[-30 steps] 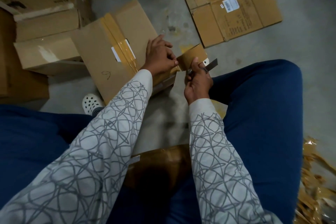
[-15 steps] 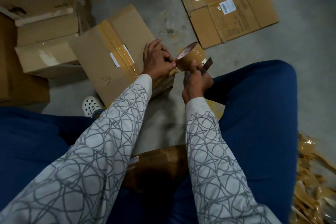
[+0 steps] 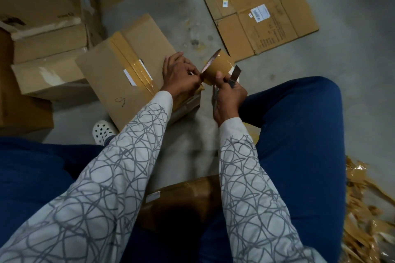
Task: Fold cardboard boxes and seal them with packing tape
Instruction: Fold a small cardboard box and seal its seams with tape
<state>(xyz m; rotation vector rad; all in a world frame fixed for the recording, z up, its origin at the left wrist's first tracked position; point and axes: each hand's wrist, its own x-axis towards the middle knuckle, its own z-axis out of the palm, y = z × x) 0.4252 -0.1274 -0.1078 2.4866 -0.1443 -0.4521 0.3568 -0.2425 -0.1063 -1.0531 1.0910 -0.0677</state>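
Note:
A closed cardboard box [image 3: 119, 74] sits tilted on the concrete floor, with a strip of brown tape running along its top seam. Just right of it my right hand [image 3: 229, 97] grips a roll of brown packing tape [image 3: 218, 66], thumb pressed on the roll's face, together with a dark blade-like tool [image 3: 235, 73] that sticks out behind the roll. My left hand [image 3: 181, 73] pinches at the roll's left edge, over the box's right corner.
Stacked cardboard boxes [image 3: 42, 34] fill the left side. A flattened box [image 3: 263, 10] lies on the floor at the top right. Torn tape scraps [image 3: 367, 209] pile up at the right edge. Another taped box [image 3: 181, 198] lies between my knees.
The tape roll has risen off the box corner and turned, its cardboard core rim now showing on the left. My left hand has left the box top and pinches at the roll's edge.

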